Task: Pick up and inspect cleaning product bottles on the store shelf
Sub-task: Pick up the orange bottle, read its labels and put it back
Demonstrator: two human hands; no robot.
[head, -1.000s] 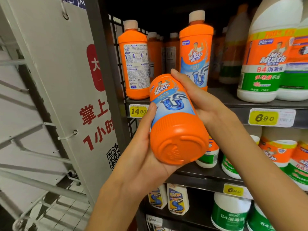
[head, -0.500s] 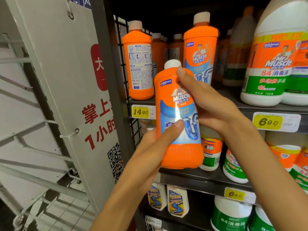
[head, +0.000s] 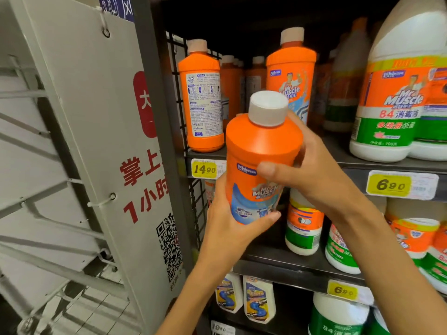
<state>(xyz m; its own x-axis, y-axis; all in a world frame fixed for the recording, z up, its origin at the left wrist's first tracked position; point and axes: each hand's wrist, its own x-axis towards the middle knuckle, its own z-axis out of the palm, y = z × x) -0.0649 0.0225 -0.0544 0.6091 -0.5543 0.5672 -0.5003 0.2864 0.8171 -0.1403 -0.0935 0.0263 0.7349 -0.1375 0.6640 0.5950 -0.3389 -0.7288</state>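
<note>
1. Left hand [head: 232, 228] cupping the base, right hand [head: 312, 170] wrapped round the shoulder of the orange Mr Muscle drain-cleaner bottle [head: 261, 165].
2. Now upright, white cap [head: 268, 108] tipped toward the camera (base-first a second ago).
3. Held before the shelf [head: 387, 165]; inspection likely nearly done.

I held a bottle [head: 261, 170] in front of the shelves, my left hand [head: 232, 228] under its base, my right hand [head: 312, 170] around its right side. Behind it, two more bottles [head: 203, 97] stood on the upper shelf [head: 377, 163], larger jugs [head: 396, 97] to their right. A sign board [head: 101, 131] hung at left.
</note>
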